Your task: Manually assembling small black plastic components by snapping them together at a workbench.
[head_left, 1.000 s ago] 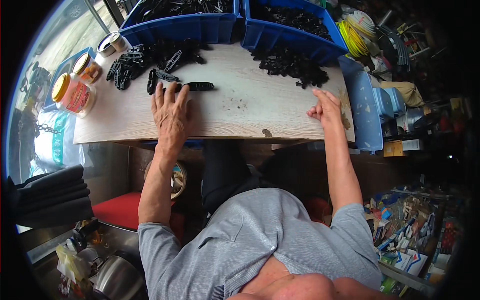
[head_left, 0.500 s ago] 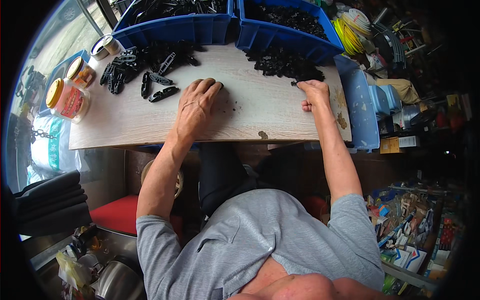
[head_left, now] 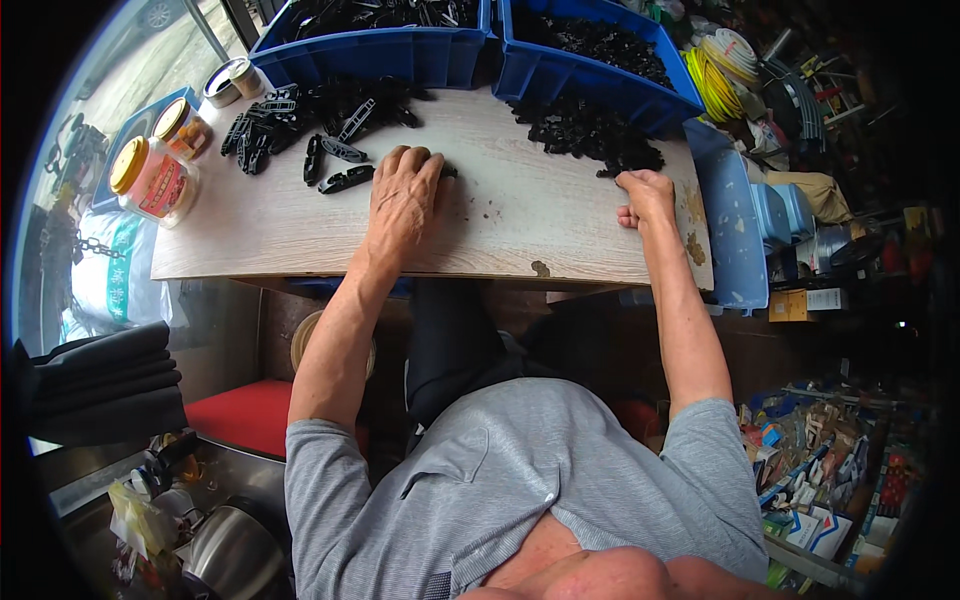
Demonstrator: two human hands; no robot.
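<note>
My left hand [head_left: 402,203] rests on the table with its fingers curled down. The dark end of a black plastic part [head_left: 449,172] shows past its fingertips; the rest is hidden under the hand. At the right, my right hand [head_left: 647,198] is closed, thumb and forefinger pinching a small black plastic piece [head_left: 607,173] at the near edge of a heap of small black pieces [head_left: 575,130]. Left of my left hand lie several long black plastic parts [head_left: 346,180], with a larger pile of them [head_left: 285,118] behind.
Two blue bins [head_left: 380,60] full of black parts stand along the table's [head_left: 300,240] far edge. Jars with yellow lids [head_left: 160,187] and open tins [head_left: 222,86] are at the left. A blue plastic crate [head_left: 735,220] and a yellow hose coil [head_left: 708,85] are beyond the right edge.
The whole view has shifted slightly, so the table appears farther right. Both hands keep nearly the same places on the table, the right one still at the edge of the heap.
</note>
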